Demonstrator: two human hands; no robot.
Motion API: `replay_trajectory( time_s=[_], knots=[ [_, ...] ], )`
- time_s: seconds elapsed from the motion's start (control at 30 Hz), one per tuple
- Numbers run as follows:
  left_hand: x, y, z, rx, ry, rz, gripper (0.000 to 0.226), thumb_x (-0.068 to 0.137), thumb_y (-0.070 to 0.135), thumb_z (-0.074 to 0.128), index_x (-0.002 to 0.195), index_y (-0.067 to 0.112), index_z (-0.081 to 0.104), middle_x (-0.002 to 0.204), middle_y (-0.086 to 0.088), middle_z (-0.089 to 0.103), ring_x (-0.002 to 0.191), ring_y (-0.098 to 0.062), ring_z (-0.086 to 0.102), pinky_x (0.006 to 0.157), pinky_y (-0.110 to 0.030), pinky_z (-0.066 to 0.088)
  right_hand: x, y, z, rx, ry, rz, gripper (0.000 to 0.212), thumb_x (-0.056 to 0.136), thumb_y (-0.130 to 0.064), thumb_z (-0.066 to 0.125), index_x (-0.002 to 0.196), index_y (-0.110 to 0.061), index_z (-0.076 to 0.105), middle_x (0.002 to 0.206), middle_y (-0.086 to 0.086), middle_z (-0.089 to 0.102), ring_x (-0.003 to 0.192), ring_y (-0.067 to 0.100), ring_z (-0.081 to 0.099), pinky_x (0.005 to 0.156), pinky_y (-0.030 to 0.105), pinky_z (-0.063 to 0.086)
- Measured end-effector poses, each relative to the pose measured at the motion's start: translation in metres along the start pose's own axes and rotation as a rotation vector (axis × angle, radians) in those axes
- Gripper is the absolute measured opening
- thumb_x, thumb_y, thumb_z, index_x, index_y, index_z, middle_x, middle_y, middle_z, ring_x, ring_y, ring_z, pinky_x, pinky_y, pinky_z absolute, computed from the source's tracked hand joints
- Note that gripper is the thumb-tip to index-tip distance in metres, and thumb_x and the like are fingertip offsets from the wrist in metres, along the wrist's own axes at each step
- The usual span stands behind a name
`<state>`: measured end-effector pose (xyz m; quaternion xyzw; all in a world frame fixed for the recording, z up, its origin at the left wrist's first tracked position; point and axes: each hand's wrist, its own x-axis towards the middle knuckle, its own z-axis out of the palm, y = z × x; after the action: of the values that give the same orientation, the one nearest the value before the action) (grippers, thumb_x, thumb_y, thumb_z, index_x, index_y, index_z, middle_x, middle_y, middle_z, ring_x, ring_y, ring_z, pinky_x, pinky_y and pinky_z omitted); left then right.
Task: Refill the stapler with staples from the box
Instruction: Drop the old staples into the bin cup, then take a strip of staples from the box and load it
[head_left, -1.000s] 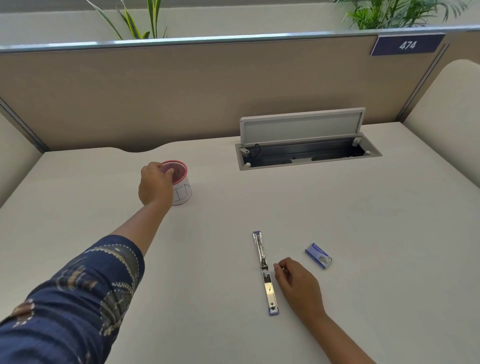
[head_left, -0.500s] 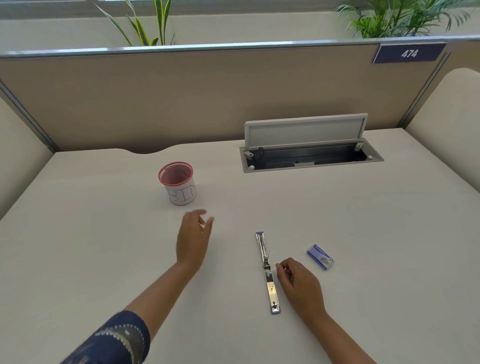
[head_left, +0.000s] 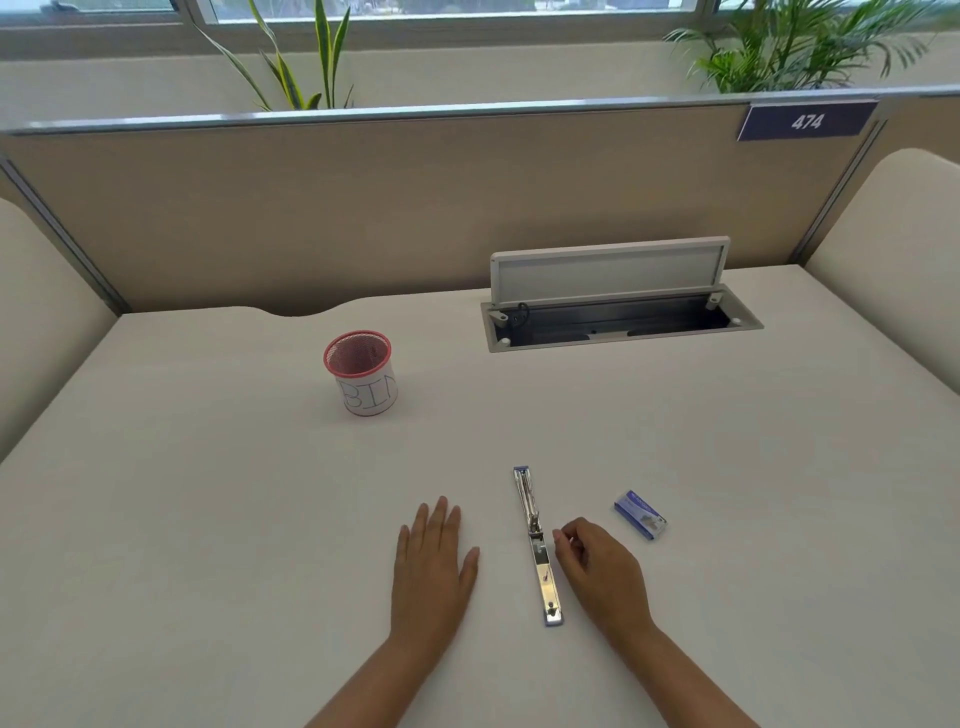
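The stapler (head_left: 541, 564) lies swung open flat on the white desk (head_left: 208, 519), a long silver strip with blue ends pointing away from me. A small blue staple box (head_left: 640, 514) lies to its right, lid shut as far as I can tell. My left hand (head_left: 431, 566) rests flat on the desk left of the stapler, fingers straight. My right hand (head_left: 602, 571) sits just right of the stapler's hinge with its fingers curled in. Its fingertips are close to the metal, and I see nothing held between them.
A red-rimmed mesh cup labelled BIN (head_left: 363, 382) stands at the back left. An open cable hatch (head_left: 618, 325) with its lid raised sits at the back right. Beige partition walls enclose the desk on three sides.
My left hand has drawn back from the bin cup and come down flat on the desk beside the stapler. The right hand, stapler and box have stayed put.
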<state>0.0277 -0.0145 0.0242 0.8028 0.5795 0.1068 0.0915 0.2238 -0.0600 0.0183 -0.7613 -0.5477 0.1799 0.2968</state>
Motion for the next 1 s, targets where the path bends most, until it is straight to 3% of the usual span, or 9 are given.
replay_trajectory(
  time_s=[0.07,0.17,0.27,0.33,0.47,0.63,0.8,0.87,1.0],
  knots=[
    [-0.002,0.003,-0.003,0.017,0.022,0.019,0.053,0.083,0.036,0.034,0.116,0.007,0.063,0.124,-0.01,0.063,0.115,-0.032,0.058,0.089,-0.054,0.047,-0.001,-0.001,-0.001,-0.008,-0.012,-0.011,0.021,0.089,-0.03,0.054,0.07,-0.026,0.046,0.059,-0.008,0.046,0.052,0.006,0.042,0.05,0.015,0.033],
    [-0.003,0.003,-0.001,0.021,0.031,0.003,0.052,0.083,0.035,0.035,0.116,0.006,0.063,0.125,-0.011,0.062,0.116,-0.032,0.057,0.091,-0.054,0.045,-0.005,-0.001,-0.002,-0.01,-0.022,-0.027,0.021,0.089,-0.03,0.055,0.07,-0.026,0.046,0.061,-0.008,0.048,0.053,0.006,0.042,0.051,0.014,0.032],
    [-0.002,0.002,0.003,-0.004,0.052,0.004,0.042,0.084,0.026,0.058,0.121,0.006,0.059,0.13,-0.012,0.058,0.121,-0.033,0.052,0.097,-0.054,0.04,-0.008,-0.003,-0.004,-0.006,-0.019,-0.043,0.022,0.089,-0.029,0.055,0.07,-0.027,0.046,0.061,-0.009,0.048,0.053,0.006,0.042,0.052,0.014,0.033],
    [-0.002,0.002,0.005,-0.026,0.045,-0.006,0.048,0.079,0.022,0.069,0.122,0.006,0.058,0.131,-0.012,0.057,0.123,-0.034,0.05,0.1,-0.054,0.038,-0.008,-0.004,-0.005,-0.003,-0.03,-0.035,0.021,0.089,-0.029,0.055,0.07,-0.027,0.046,0.061,-0.009,0.048,0.053,0.006,0.042,0.052,0.014,0.033],
    [-0.002,0.0,0.008,-0.038,0.06,-0.001,0.049,0.08,0.021,0.068,0.125,0.006,0.056,0.134,-0.012,0.054,0.127,-0.034,0.046,0.103,-0.054,0.033,-0.002,-0.008,-0.008,0.052,-0.085,0.061,0.02,0.088,-0.032,0.055,0.07,-0.025,0.049,0.061,-0.009,0.05,0.056,0.004,0.046,0.053,0.015,0.033],
    [-0.001,-0.002,0.014,-0.078,0.064,-0.012,0.049,0.088,0.024,0.056,0.134,0.008,0.046,0.144,-0.009,0.043,0.136,-0.031,0.033,0.112,-0.047,0.019,0.012,-0.016,-0.019,0.181,-0.172,0.198,0.008,0.085,-0.031,0.059,0.079,-0.025,0.058,0.075,-0.009,0.062,0.068,0.005,0.055,0.065,0.026,0.045],
    [-0.001,-0.002,0.015,-0.087,0.069,-0.015,0.05,0.088,0.026,0.056,0.134,0.009,0.046,0.144,-0.008,0.043,0.136,-0.03,0.033,0.112,-0.046,0.018,0.011,-0.007,-0.029,-0.445,0.112,0.136,0.021,0.087,-0.032,0.055,0.105,-0.022,0.059,0.107,0.001,0.06,0.1,0.023,0.054,0.08,0.035,0.038],
    [0.0,-0.003,0.017,-0.093,0.063,-0.019,0.05,0.09,0.027,0.053,0.136,0.011,0.043,0.147,-0.007,0.039,0.139,-0.028,0.028,0.113,-0.042,0.014,0.01,-0.004,-0.032,-0.462,0.162,0.166,0.03,0.085,-0.03,0.058,0.114,-0.02,0.056,0.122,0.005,0.053,0.112,0.027,0.048,0.089,0.039,0.035],
    [0.0,-0.004,0.018,-0.115,0.064,-0.019,0.051,0.091,0.029,0.05,0.138,0.012,0.04,0.149,-0.005,0.035,0.141,-0.026,0.024,0.114,-0.038,0.009,0.01,0.01,-0.035,-0.491,0.099,0.303,0.047,0.089,-0.027,0.053,0.133,-0.017,0.041,0.142,0.01,0.039,0.131,0.029,0.034,0.107,0.045,0.024]
  ],
)
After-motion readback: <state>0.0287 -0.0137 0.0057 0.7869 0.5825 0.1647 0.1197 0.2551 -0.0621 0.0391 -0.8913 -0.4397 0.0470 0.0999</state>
